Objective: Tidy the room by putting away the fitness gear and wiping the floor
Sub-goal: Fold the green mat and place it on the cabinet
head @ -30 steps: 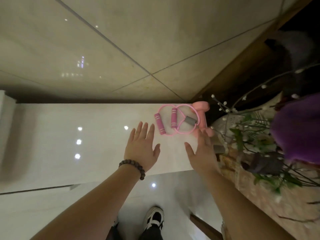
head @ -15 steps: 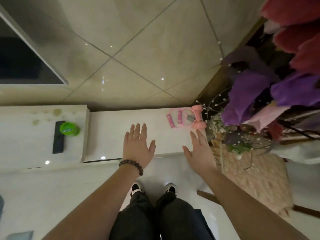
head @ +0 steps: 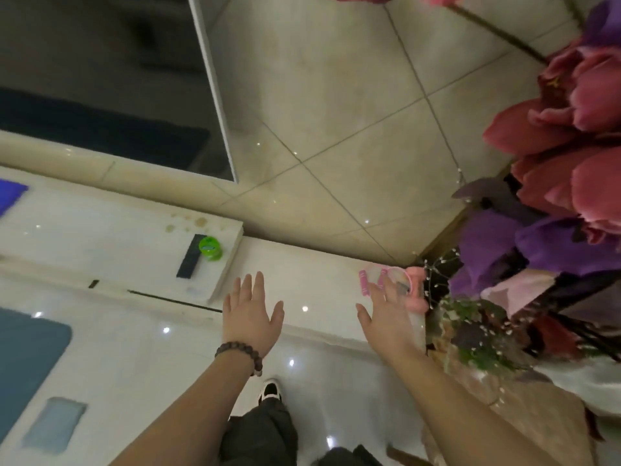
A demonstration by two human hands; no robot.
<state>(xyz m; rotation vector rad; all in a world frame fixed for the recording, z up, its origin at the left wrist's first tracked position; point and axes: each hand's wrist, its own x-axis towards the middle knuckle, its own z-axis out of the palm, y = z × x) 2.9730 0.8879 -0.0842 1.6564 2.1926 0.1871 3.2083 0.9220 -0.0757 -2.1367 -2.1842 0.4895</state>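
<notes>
A pink resistance band with padded handles (head: 364,283) and a pink dumbbell (head: 416,284) lie on the right end of a low white stone ledge (head: 319,274). My right hand (head: 386,317) hovers in front of them with straight fingers, covering part of the band, holding nothing. My left hand (head: 250,314), with a bead bracelet on the wrist, is spread flat in the air above the ledge's front edge, also holding nothing.
A vase of big red and purple artificial flowers (head: 554,183) crowds the right side. On the raised part of the ledge stand a green tub (head: 210,248) and a dark remote (head: 191,255). A blue mat (head: 30,351) lies at the left. A dark screen (head: 111,79) hangs above.
The view has pulled back and tilted up from the ledge. Both hands stay spread and hold nothing; the right hand now overlaps the pink band.
</notes>
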